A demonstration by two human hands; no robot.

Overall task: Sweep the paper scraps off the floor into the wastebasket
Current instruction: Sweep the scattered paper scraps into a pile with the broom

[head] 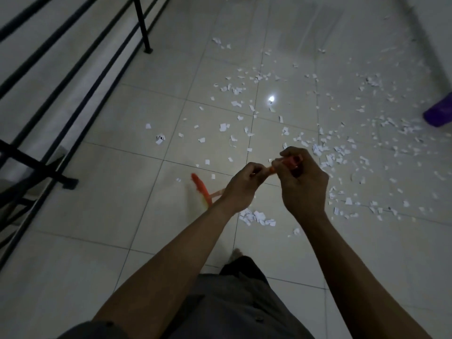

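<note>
1. While dark grey cloth [234, 302] fills the nearest edge, two bare forearms reach toward the broom [199, 185].
2. The left hand [241, 185] curls its fingers round the broom's thin orange handle. The right hand [302, 177] grips the handle's end just beyond, fingers wrapped tight.
3. The broom's blurred orange head sits low on the glossy, pale tiled floor [97, 216].
4. Just right of the broom head lies a small heap of white paper scraps [256, 217].
5. Beyond the broom, torn angular scraps are scattered widely, thickest far to its right.
6. Left of the broom runs a black metal railing [141, 25].
7. Well right of the broom, a smooth purple thing [440, 113] is cut by the edge. I cannot tell whether it is the wastebasket.
</note>
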